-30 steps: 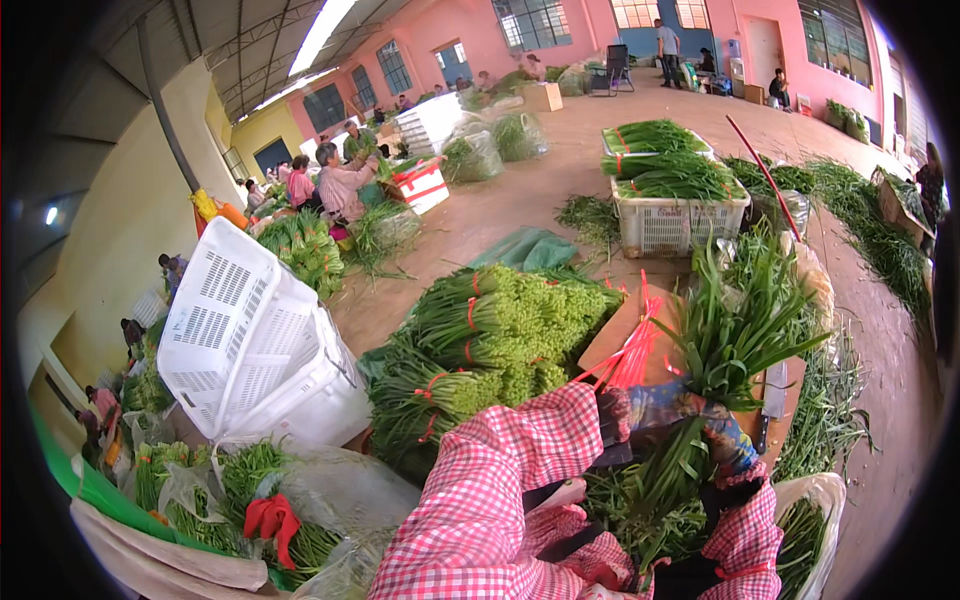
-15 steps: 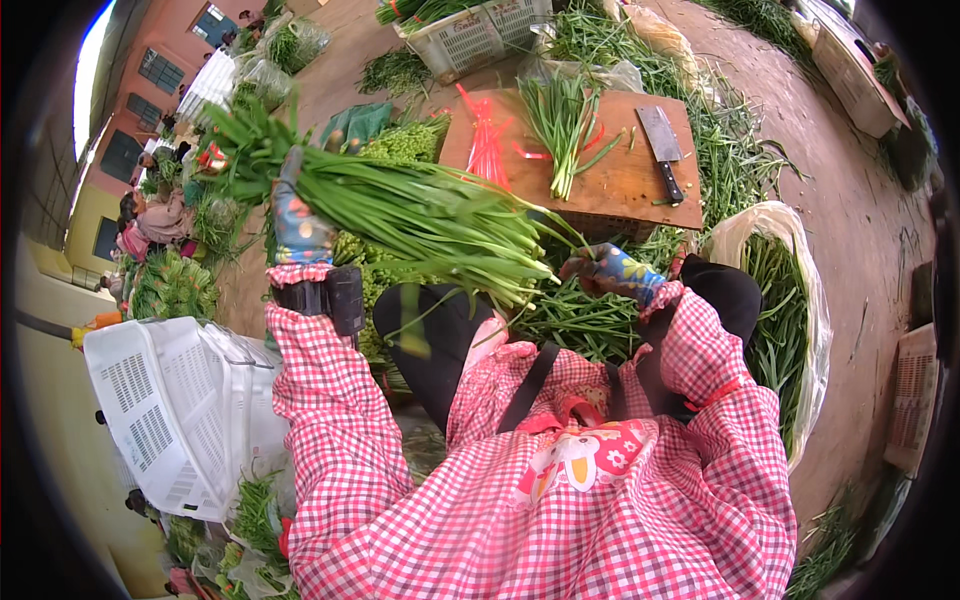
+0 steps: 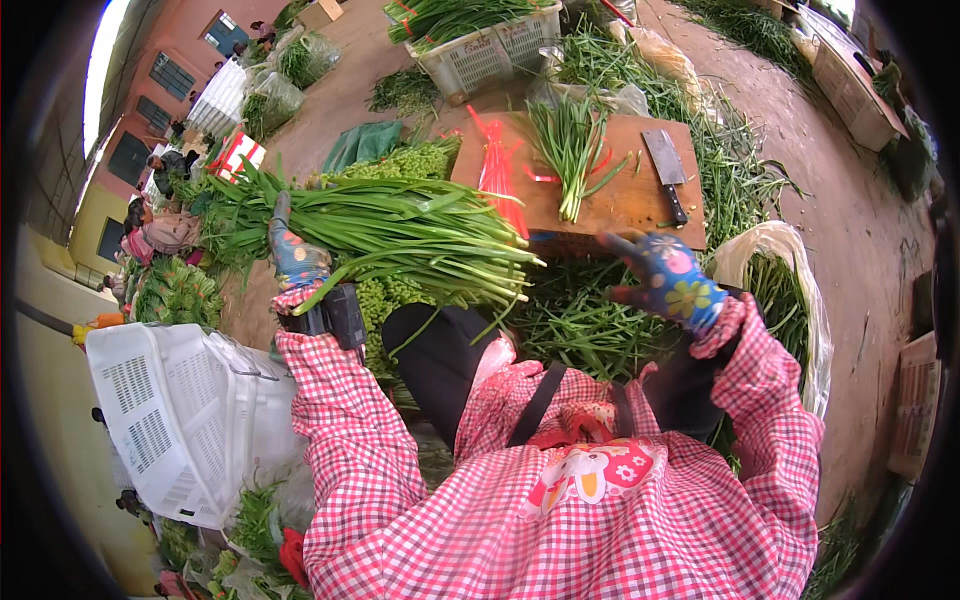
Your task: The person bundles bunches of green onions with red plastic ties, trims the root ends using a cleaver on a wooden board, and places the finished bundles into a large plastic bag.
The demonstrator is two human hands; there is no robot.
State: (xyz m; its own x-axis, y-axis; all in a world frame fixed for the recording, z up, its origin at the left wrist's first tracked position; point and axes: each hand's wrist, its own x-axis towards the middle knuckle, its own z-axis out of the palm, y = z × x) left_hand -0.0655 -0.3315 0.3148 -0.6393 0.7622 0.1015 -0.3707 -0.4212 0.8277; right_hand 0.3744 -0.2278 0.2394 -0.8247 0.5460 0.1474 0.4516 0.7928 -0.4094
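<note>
My left hand (image 3: 292, 250), in a patterned blue glove, grips a large bunch of garlic chives (image 3: 420, 225). The leafy ends spread to the left and the pale stem ends point right, over my left knee. My right hand (image 3: 668, 278), gloved in blue with flowers, hovers with fingers apart and nothing in it, slightly blurred. It is just in front of a wooden board (image 3: 625, 135). On that board lie a smaller bunch of chives (image 3: 572, 150) with a red tie, a cleaver (image 3: 665, 170) and a bundle of red plastic ties (image 3: 497, 175).
Loose chives (image 3: 590, 315) lie between my knees. A plastic-lined container of greens (image 3: 775, 285) stands at my right, white crates (image 3: 165, 410) at my left. Beyond the board is a filled crate (image 3: 485, 50). Pale green trimmings (image 3: 415, 160) are heaped left of the board. People sit far left.
My right hand has moved up and right, away from the stem ends, its fingers spreading. The bunch in my left hand has dropped lower and lies flatter.
</note>
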